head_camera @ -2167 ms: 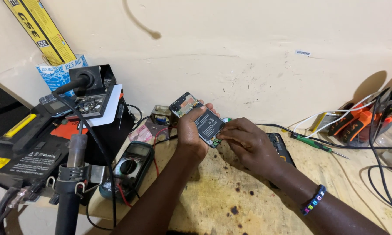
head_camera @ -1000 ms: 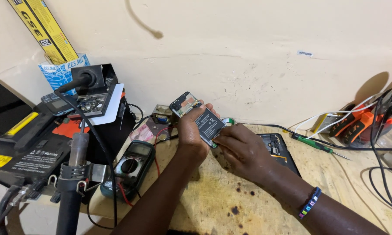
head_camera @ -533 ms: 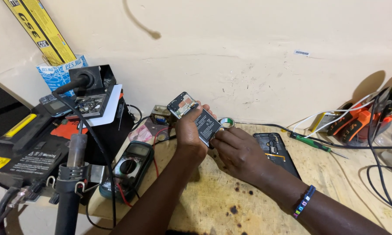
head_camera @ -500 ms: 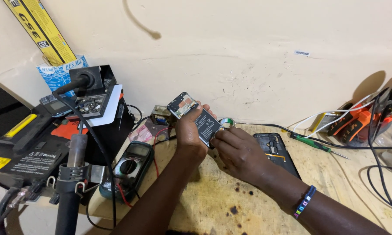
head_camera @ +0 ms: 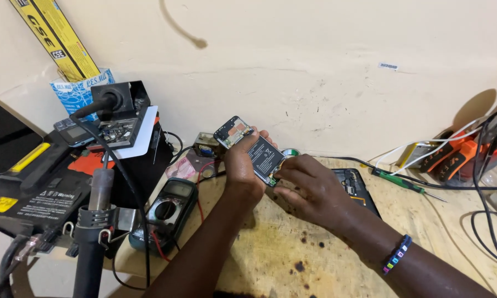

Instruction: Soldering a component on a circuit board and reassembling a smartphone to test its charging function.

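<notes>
An opened smartphone (head_camera: 252, 148), back cover off, shows its black battery and a bare circuit board at the top end, held tilted above the stained wooden workbench (head_camera: 292, 243). The left hand (head_camera: 242, 165) wraps round its near edge, fingers curled tight. The right hand (head_camera: 310, 185) pinches at the phone's lower corner (fingertips bunched together). A green multimeter (head_camera: 166, 211) lies just left, a black phone back cover (head_camera: 356, 187) just right.

Opened phone (head_camera: 252, 150): black battery, orange-tinted board. Multimeter (head_camera: 163, 212) dark green. Screwdriver (head_camera: 398, 182) green. Counter (head_camera: 292, 254) tan plywood, dark burn spots. Wristband (head_camera: 397, 254) multicoloured beads.
</notes>
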